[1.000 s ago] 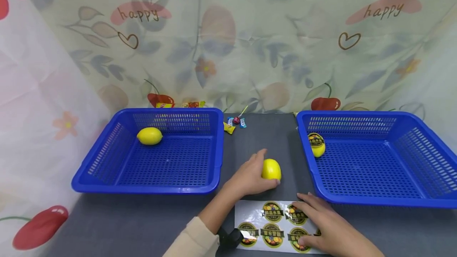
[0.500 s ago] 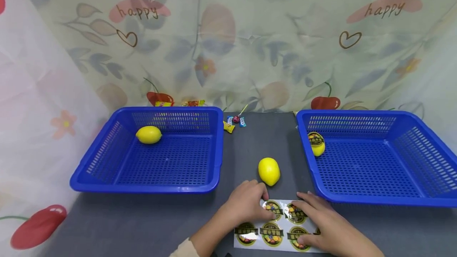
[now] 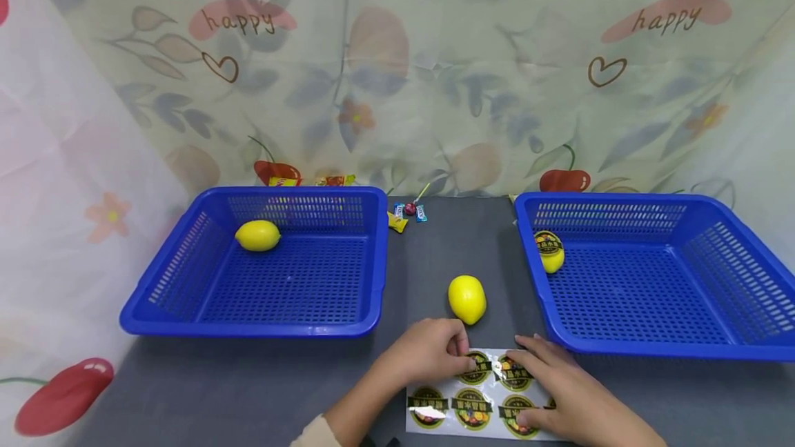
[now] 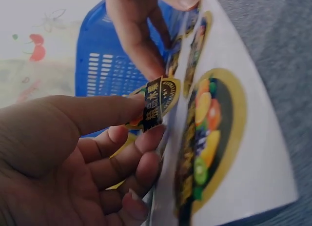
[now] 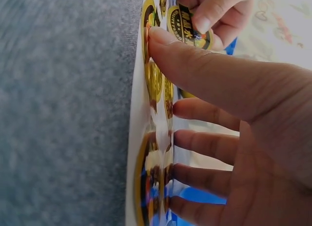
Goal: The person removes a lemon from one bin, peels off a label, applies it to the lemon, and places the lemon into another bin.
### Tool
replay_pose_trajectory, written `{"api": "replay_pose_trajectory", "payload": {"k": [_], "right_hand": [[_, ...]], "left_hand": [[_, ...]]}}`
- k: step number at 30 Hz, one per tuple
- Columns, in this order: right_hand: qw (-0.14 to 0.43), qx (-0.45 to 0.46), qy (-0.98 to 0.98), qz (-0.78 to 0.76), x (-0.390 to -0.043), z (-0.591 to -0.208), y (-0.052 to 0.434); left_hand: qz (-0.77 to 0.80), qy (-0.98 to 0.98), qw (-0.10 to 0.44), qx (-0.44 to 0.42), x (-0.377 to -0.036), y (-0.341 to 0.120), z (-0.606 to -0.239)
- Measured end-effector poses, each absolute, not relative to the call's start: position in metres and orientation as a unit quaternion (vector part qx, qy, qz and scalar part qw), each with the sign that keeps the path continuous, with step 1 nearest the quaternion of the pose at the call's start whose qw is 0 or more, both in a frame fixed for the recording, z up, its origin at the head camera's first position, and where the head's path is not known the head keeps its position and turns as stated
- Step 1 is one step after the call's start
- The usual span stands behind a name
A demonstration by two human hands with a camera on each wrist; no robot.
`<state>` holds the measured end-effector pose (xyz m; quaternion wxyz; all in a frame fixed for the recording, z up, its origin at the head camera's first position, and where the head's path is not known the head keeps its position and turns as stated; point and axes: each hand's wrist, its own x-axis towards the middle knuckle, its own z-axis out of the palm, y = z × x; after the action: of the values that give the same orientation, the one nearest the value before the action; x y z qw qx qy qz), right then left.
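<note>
While pinched, sticker [image 4: 160, 103] seemingly half-peeled

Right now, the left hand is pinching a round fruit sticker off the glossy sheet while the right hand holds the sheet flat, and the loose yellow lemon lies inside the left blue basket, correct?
Not quite: the loose yellow lemon lies on the grey tabletop between the two blue plastic baskets, as the head view shows. The rest holds: the left hand pinches a round fruit sticker while the right hand presses the glossy sticker sheet flat.
</note>
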<state>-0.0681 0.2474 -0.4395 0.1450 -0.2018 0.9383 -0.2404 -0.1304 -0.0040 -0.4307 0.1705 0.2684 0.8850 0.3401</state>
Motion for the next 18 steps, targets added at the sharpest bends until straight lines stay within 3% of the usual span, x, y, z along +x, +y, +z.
{"api": "replay_pose_trajectory", "payload": {"k": [4, 7, 13, 18], "right_hand": [[0.155, -0.195, 0.94, -0.234, -0.067, -0.438, 0.246], [0.158, -0.193, 0.941, -0.228, -0.065, -0.435, 0.244], [0.097, -0.21, 0.944, -0.233, -0.066, -0.423, 0.231], [0.045, -0.175, 0.93, -0.32, -0.088, -0.424, 0.21]], "left_hand": [[0.397, 0.858, 0.197, 0.26, -0.135, -0.009, -0.427], [0.44, 0.84, 0.185, 0.257, -0.139, -0.012, -0.425], [0.526, 0.81, 0.14, 0.219, -0.148, -0.015, -0.425], [0.6, 0.772, 0.118, 0.175, -0.156, -0.014, -0.424]]}}
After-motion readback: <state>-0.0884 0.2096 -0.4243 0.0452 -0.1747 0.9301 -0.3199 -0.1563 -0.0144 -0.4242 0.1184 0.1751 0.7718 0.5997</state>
